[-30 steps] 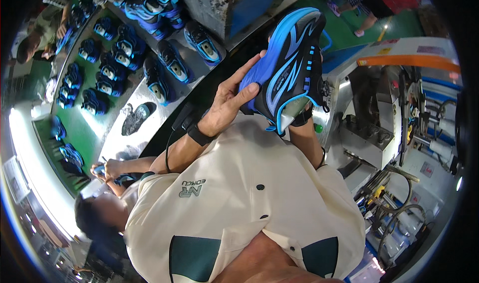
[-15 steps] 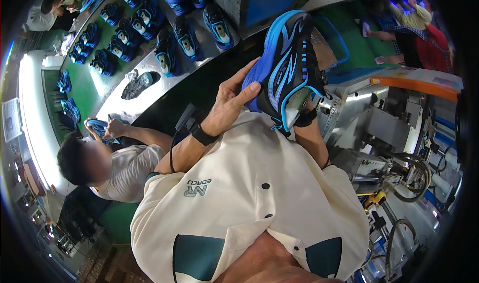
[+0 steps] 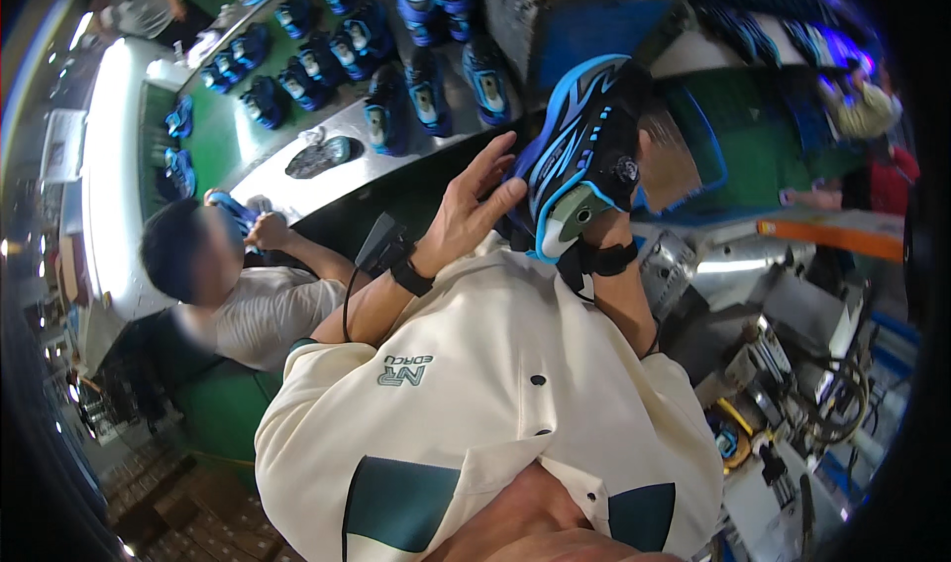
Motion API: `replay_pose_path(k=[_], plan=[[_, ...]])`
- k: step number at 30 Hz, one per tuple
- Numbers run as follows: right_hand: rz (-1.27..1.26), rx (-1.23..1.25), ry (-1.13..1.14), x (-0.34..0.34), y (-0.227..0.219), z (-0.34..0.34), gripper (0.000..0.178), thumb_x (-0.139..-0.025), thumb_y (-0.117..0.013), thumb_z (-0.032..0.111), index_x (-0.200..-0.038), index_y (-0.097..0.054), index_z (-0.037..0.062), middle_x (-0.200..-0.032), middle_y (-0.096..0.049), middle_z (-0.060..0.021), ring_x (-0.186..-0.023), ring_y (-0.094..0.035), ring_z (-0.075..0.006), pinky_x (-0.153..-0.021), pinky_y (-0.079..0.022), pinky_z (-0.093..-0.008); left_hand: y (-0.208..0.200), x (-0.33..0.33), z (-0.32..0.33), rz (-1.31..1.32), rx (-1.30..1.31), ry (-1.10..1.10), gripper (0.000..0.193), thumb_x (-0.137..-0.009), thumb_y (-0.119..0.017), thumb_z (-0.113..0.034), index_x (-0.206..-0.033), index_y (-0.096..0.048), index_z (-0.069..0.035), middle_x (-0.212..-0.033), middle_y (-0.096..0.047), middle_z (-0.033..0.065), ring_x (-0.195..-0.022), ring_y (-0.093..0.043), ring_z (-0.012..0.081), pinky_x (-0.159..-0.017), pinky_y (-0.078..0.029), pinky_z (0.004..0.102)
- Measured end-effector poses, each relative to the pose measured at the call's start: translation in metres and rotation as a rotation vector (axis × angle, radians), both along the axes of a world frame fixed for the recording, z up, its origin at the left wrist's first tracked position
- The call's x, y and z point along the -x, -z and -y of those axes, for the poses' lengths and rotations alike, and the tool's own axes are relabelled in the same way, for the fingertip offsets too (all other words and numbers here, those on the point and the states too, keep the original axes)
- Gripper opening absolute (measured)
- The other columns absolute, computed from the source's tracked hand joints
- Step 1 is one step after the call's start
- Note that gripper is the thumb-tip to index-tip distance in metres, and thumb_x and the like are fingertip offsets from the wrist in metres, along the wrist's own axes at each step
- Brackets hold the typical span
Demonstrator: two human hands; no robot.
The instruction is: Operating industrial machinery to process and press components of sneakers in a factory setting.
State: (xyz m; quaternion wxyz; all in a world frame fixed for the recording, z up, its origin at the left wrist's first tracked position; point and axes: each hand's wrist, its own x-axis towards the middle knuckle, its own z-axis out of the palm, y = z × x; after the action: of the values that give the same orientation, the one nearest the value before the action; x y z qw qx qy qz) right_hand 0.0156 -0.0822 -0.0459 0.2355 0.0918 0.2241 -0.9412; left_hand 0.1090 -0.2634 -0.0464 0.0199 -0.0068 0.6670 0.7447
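Note:
A black and blue sports shoe (image 3: 577, 156) is held up before my chest, toe pointing away and its side facing me. A grey-green shoe last (image 3: 567, 215) with a round hole shows in its opening. My right hand (image 3: 612, 227) grips the shoe from the right, its fingers mostly hidden behind it. At the shoe's left edge, my left hand (image 3: 464, 210) has its fingers stretched and the thumb apart. The thumb tip reaches close to the sole side; whether it touches I cannot tell.
Rows of similar shoes (image 3: 342, 52) stand on a metal-edged green table (image 3: 260, 171) at the far left, beside a crumpled clear wrapping (image 3: 322, 154). A co-worker (image 3: 258, 305) sits at my left, handling a shoe. Machinery (image 3: 792, 314) stands close on my right; a metal box (image 3: 594, 27) is ahead.
My left hand has loosened from the shoe and its fingers have spread. The shoe has turned and come down slightly, showing more of the last. The view has shifted, moving the table rightward.

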Motion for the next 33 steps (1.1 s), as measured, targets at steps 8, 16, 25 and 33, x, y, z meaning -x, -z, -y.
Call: replay_pose_path(k=[8,16,25,33], plan=[[-0.513,-0.799,0.100,-0.002,-0.013,0.079,0.070,-0.096,-0.059,0.027,-0.150,-0.023,0.0011,-0.144,-0.039,-0.0181,-0.130,-0.041,-0.0259,-0.110,-0.033,-0.0358,-0.009,0.000,0.007,-0.056,0.006,-0.293,0.094,-0.073,-0.085,-0.018,-0.147,-0.029,-0.001,-0.121,-0.063,0.0148,-0.109,-0.063,0.0232,-0.093,-0.050,0.0329],[-1.017,-1.126,-0.556,0.054,-0.037,0.142,0.060,-0.084,-0.069,0.014,-0.138,-0.048,-0.0008,-0.133,-0.056,-0.0213,-0.118,-0.060,-0.0294,-0.097,-0.049,-0.0362,0.026,0.023,0.147,-0.357,0.876,-0.443,0.037,-0.076,-0.081,-0.019,-0.105,-0.066,0.001,-0.100,-0.063,0.0097,-0.092,-0.062,0.0190,-0.083,-0.049,0.0331],[-1.230,-1.282,-0.064,0.273,-0.233,0.210,0.033,-0.094,-0.061,0.003,-0.126,-0.058,-0.0015,-0.117,-0.067,-0.0119,-0.103,-0.065,-0.0165,-0.092,-0.052,-0.0292,0.048,0.222,0.345,0.268,-0.580,-0.809,0.029,-0.077,-0.078,-0.009,-0.097,-0.061,0.005,-0.092,-0.068,0.0127,-0.085,-0.069,0.0236,-0.074,-0.060,0.0359],[-1.535,-1.799,0.199,0.472,-0.346,0.332,0.042,-0.098,-0.062,0.030,-0.128,-0.061,0.0010,-0.119,-0.068,-0.0102,-0.108,-0.065,-0.0169,-0.097,-0.049,-0.0296,0.131,0.380,0.473,0.549,-0.195,-0.705,0.059,-0.067,-0.087,-0.027,-0.105,-0.053,0.004,-0.095,-0.056,0.0077,-0.083,-0.058,0.0172,-0.067,-0.050,0.0298]])
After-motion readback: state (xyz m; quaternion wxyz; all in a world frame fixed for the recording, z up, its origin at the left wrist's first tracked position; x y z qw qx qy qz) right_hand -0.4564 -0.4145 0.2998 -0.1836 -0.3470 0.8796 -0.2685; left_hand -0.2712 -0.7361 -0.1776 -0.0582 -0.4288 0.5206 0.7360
